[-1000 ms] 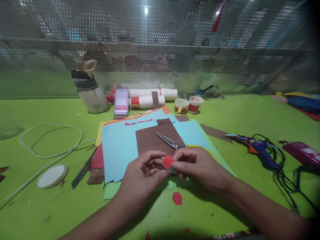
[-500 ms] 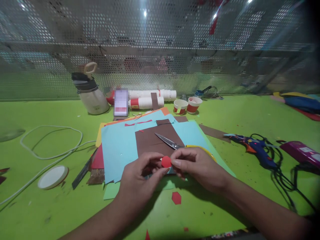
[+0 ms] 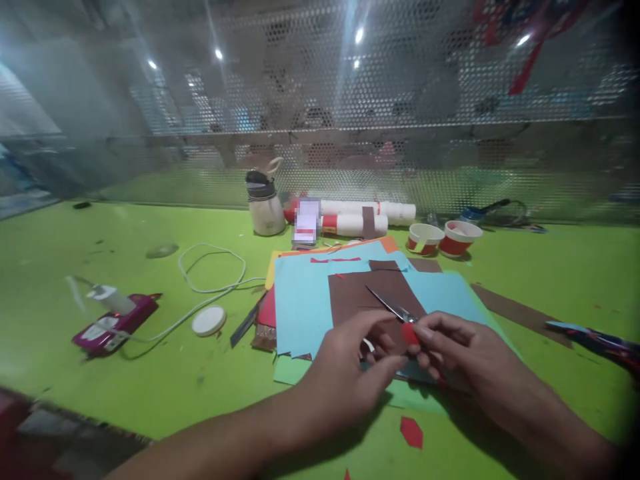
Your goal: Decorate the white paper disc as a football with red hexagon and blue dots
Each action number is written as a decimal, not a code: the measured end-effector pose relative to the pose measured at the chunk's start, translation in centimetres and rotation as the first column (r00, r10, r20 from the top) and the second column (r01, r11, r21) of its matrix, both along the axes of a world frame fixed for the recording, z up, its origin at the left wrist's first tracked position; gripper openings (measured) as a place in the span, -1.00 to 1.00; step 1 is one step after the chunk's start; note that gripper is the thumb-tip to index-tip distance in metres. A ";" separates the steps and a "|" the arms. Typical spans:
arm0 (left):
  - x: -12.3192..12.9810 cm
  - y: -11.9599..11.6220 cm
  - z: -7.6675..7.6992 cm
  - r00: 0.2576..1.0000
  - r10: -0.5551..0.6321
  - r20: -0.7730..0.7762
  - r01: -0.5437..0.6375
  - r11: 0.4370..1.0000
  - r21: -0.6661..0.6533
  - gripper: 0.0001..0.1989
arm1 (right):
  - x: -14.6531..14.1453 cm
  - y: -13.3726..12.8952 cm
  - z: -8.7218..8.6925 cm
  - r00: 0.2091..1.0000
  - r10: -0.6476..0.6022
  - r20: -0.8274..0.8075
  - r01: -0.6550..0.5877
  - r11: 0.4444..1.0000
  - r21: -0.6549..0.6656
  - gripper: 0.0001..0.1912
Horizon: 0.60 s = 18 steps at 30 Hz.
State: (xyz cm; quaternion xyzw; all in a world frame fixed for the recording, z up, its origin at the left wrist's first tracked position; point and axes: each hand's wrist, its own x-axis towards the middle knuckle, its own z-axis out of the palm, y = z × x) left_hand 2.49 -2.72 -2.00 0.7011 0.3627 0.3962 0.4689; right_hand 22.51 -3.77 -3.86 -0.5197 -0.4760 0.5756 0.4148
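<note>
My right hand (image 3: 457,350) pinches a small red paper piece (image 3: 411,333) between thumb and fingertips. Just left of it, my left hand (image 3: 357,360) is curled, its thumb and index finger apart. A small white bit (image 3: 369,345) shows inside its bent fingers; what it is I cannot make out. Under and beyond the hands, scissors (image 3: 393,305) lie on a brown sheet (image 3: 350,293), their handles mostly covered by my right hand. Light blue paper (image 3: 300,300) spreads beneath the brown sheet. A red paper hexagon (image 3: 411,432) rests on the table nearer me.
White-and-red paper cups (image 3: 425,239) stand behind the papers, near stacked cups (image 3: 355,225), a phone (image 3: 307,220) and a bottle (image 3: 267,207). At left are a purple power strip (image 3: 115,327), its white cable and a round lid (image 3: 209,321). A glue gun (image 3: 595,340) lies at right.
The view has swung left, bringing the power strip's plug in. My left hand has drawn off the red paper piece, which stays in my right hand's fingers.
</note>
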 end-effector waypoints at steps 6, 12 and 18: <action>-10.2 2.2 3.4 0.832 0.431 -0.350 -0.352 0.897 0.267 -0.74 | -0.2 0.0 0.7 0.996 0.018 0.085 -0.017 1.000 -0.015 -0.63; -21.5 3.6 0.1 0.422 0.523 -0.740 -0.468 0.825 0.317 -0.30 | -1.0 -0.3 1.4 0.995 0.025 0.095 -0.026 1.000 0.011 -0.59; -22.2 4.1 -1.5 0.392 0.433 -0.812 -0.375 0.881 0.289 -0.38 | -1.1 -0.3 1.3 0.995 0.014 0.101 -0.016 1.000 0.022 -0.60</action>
